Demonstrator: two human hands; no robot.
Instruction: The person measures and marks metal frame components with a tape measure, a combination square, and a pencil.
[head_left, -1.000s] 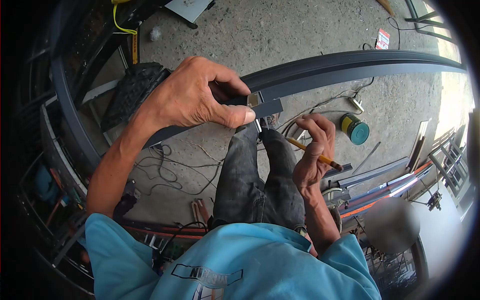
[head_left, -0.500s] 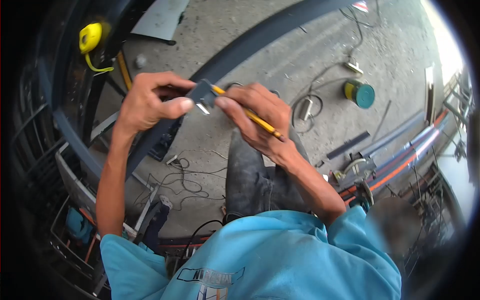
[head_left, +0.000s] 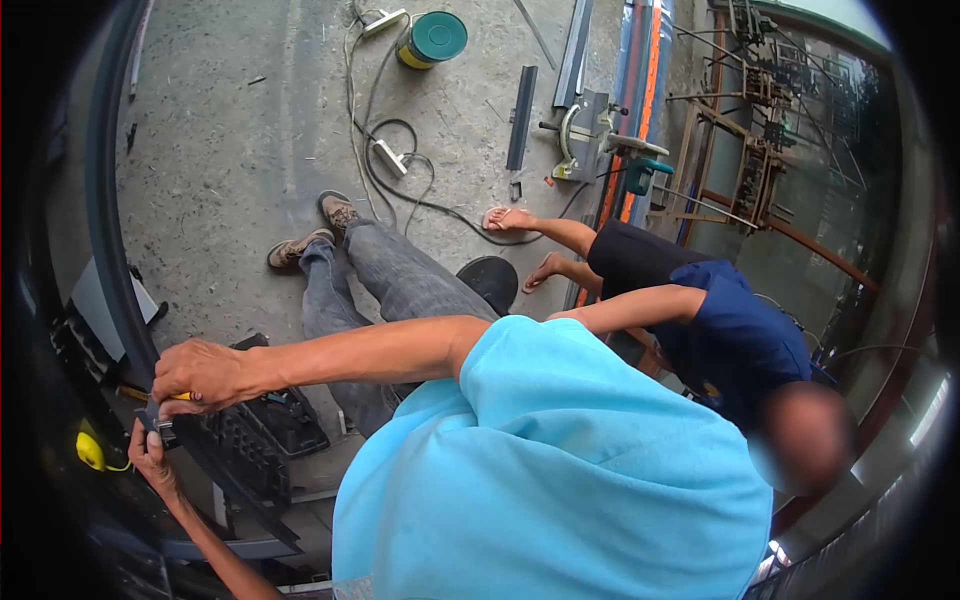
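You are leaning out to your left, and both hands are meeting on the long dark metal profile (head_left: 105, 230) that is running along the left edge of the view, above the concrete floor (head_left: 230, 150). Your right hand (head_left: 205, 375) is reaching across your body with its fingers closed around the yellow pencil (head_left: 182, 397), whose tip is lying at the profile. Just below it, your left hand (head_left: 150, 455) is gripping a small dark block (head_left: 157, 428) and seems to be pressing it against the same profile. The contact itself is too small to see clearly.

This looks like a marking stroke at full reach, so steadiness is what is counting. You are doing well if you are holding the block flat and hard against the profile's face, so it is not rocking. Be keeping the pencil tip tight to the block's edge and drawing with one light pass. Your right forearm is hanging unsupported, and resting the heel of that hand on the profile would likely help.

The yellow tape measure (head_left: 90, 450) is lying just beside your left hand, and the black crate (head_left: 265, 430) is sitting under your right wrist. Another person (head_left: 740, 340) is sitting close behind you.
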